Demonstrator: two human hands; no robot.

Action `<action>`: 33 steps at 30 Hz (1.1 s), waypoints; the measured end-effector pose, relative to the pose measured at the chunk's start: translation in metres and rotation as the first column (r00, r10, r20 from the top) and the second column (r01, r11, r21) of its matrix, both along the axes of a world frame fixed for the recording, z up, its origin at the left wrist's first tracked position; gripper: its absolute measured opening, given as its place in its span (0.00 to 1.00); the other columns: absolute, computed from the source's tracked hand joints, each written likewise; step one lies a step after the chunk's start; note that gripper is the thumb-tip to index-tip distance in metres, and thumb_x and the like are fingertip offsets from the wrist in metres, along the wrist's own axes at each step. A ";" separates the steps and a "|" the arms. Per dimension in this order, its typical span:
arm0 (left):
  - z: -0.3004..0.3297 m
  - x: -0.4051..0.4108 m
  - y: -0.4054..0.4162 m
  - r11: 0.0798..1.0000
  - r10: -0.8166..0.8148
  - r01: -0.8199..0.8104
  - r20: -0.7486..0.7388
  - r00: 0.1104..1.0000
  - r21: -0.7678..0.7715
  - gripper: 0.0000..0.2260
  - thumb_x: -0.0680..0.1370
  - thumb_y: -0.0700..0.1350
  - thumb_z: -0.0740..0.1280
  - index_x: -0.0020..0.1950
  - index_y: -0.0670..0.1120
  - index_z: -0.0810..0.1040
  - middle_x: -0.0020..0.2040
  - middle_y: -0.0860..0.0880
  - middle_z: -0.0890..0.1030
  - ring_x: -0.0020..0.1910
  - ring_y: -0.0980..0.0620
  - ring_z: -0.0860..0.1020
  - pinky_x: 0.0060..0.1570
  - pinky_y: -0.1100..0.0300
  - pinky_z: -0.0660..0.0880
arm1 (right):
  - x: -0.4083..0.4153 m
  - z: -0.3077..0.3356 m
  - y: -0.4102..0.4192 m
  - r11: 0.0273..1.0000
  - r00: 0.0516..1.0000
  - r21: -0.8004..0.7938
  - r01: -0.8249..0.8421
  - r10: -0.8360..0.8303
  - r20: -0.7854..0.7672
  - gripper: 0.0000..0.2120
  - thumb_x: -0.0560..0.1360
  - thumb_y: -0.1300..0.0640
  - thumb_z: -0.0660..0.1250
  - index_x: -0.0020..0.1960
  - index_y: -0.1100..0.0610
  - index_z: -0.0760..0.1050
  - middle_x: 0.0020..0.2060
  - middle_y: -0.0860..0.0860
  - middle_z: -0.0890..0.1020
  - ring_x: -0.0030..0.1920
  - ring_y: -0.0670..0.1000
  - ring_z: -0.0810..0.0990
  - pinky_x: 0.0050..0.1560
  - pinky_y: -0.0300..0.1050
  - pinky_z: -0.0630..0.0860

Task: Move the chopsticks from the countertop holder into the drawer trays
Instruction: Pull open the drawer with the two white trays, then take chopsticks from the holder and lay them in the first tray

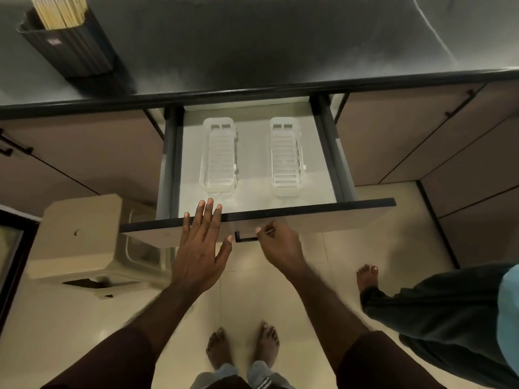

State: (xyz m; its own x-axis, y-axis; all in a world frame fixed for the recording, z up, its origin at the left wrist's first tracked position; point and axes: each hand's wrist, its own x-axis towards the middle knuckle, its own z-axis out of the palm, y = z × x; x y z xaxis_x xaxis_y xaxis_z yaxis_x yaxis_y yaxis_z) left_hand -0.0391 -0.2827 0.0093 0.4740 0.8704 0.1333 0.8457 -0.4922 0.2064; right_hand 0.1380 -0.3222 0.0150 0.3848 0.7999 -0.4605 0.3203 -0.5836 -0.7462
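Observation:
Pale chopsticks (60,9) stand bundled in a dark ribbed holder (71,49) at the far left of the countertop. Below, a drawer (280,217) is pulled out, with two empty white slotted trays inside: the left tray (219,155) and the right tray (286,157). My left hand (200,242) lies flat with straight fingers over the drawer's front edge. My right hand (280,245) has its fingers curled at the dark drawer handle (244,238); the handle is partly hidden beneath it.
The steel countertop (280,46) runs across the top. A beige plastic stool (81,234) stands on the floor to the left of the drawer. Another person's leg and bare foot (368,276) are at the right. My own bare feet (244,346) are below.

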 end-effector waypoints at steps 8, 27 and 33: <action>0.054 -0.029 0.015 0.990 -0.015 -0.001 0.114 0.993 0.139 0.27 0.82 0.55 0.53 0.78 0.43 0.59 0.79 0.44 0.55 0.80 0.46 0.51 0.78 0.47 0.45 | -0.024 0.094 0.023 0.879 0.812 0.167 -0.447 0.320 0.488 0.12 0.80 0.49 0.61 0.58 0.55 0.74 0.49 0.50 0.82 0.48 0.51 0.80 0.45 0.46 0.77; 0.172 -0.274 0.133 0.960 0.031 -0.105 0.272 0.962 0.260 0.30 0.81 0.56 0.53 0.80 0.43 0.53 0.81 0.43 0.50 0.80 0.47 0.45 0.77 0.43 0.49 | -0.265 0.206 0.141 0.747 0.616 0.343 -0.569 0.112 0.780 0.22 0.78 0.47 0.63 0.69 0.56 0.71 0.65 0.53 0.77 0.66 0.53 0.72 0.65 0.47 0.69; 0.205 -0.320 0.191 0.933 -0.012 -0.087 0.270 0.963 0.350 0.31 0.81 0.57 0.53 0.80 0.43 0.53 0.80 0.43 0.49 0.80 0.46 0.45 0.77 0.44 0.46 | -0.310 0.231 0.191 0.749 0.596 0.327 -0.577 0.112 0.795 0.30 0.80 0.43 0.59 0.77 0.54 0.59 0.76 0.53 0.64 0.76 0.52 0.60 0.75 0.50 0.59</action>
